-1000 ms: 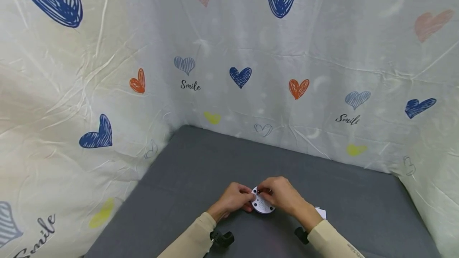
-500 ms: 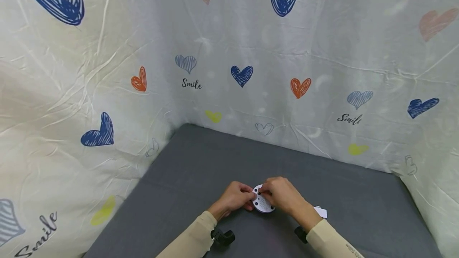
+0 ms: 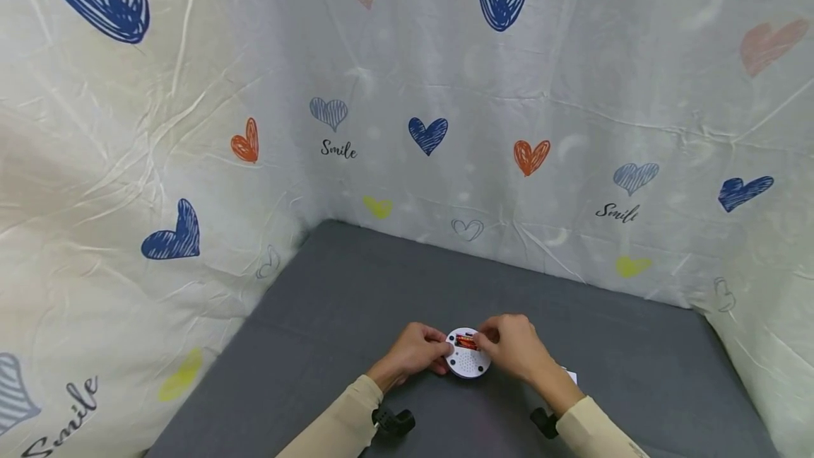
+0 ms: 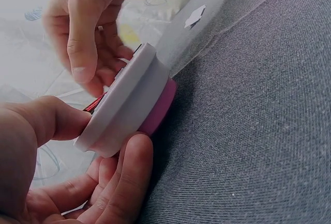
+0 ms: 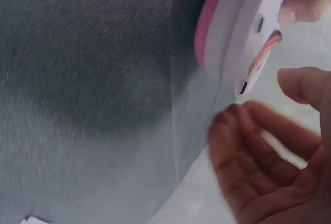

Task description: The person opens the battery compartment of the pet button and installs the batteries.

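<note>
Round white device [image 3: 468, 365], well in from the far edge of the table [image 3: 381, 281] and pinched at its left rim by the left hand [image 3: 415, 352], the nearer, with red batteries [image 3: 467, 342] pointing endwise from that grip towards the right hand [image 3: 514, 346], loosely spread around nothing visible.

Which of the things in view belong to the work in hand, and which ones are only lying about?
In the work: device, held by the left hand; batteries, in its open compartment; right hand, close by.
Only lying about: white piece, apart on the table, perhaps a cover, I cannot tell; curtain behind.
</note>
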A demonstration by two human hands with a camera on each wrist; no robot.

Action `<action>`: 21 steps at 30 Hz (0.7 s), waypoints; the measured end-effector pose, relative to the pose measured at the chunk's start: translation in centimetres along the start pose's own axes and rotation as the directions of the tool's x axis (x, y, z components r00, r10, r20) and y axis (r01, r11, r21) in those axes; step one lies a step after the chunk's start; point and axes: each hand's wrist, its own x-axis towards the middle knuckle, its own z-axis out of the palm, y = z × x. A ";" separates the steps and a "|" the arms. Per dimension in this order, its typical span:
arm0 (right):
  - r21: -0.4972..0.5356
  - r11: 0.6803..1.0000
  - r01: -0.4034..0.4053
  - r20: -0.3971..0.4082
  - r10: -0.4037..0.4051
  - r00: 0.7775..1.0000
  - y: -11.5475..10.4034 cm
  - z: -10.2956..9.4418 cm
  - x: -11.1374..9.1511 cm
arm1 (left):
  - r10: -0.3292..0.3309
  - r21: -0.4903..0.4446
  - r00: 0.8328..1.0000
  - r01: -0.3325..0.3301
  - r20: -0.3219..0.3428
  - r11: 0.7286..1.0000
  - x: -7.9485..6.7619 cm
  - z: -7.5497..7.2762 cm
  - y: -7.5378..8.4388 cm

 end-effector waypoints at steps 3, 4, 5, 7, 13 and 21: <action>0.072 0.987 -0.143 0.062 0.138 0.988 -0.2 -0.1 0.0 | 0.003 -0.005 1.000 -0.003 -0.001 1.000 0.0 0.0 0.0; 0.089 0.980 -0.178 0.087 0.170 0.982 -0.3 0.0 0.0 | 0.003 -0.011 1.000 -0.003 0.001 1.000 0.0 0.0 0.0; 0.102 0.973 -0.209 0.109 0.198 0.974 -0.4 0.1 0.0 | 0.004 -0.019 1.000 -0.004 0.004 1.000 0.0 0.0 0.0; 0.115 0.958 -0.262 0.145 0.244 0.959 -0.7 0.4 0.1 | 0.003 -0.034 1.000 -0.003 0.009 0.999 0.0 0.0 -0.1; 0.105 0.945 -0.310 0.139 0.295 0.945 -1.2 1.5 0.2 | 0.004 -0.037 1.000 -0.004 0.010 0.999 -0.1 0.1 -0.3; 0.108 0.944 -0.310 0.116 0.298 0.947 -1.3 1.9 0.4 | 0.013 -0.018 1.000 -0.013 0.009 1.000 0.0 0.0 -0.2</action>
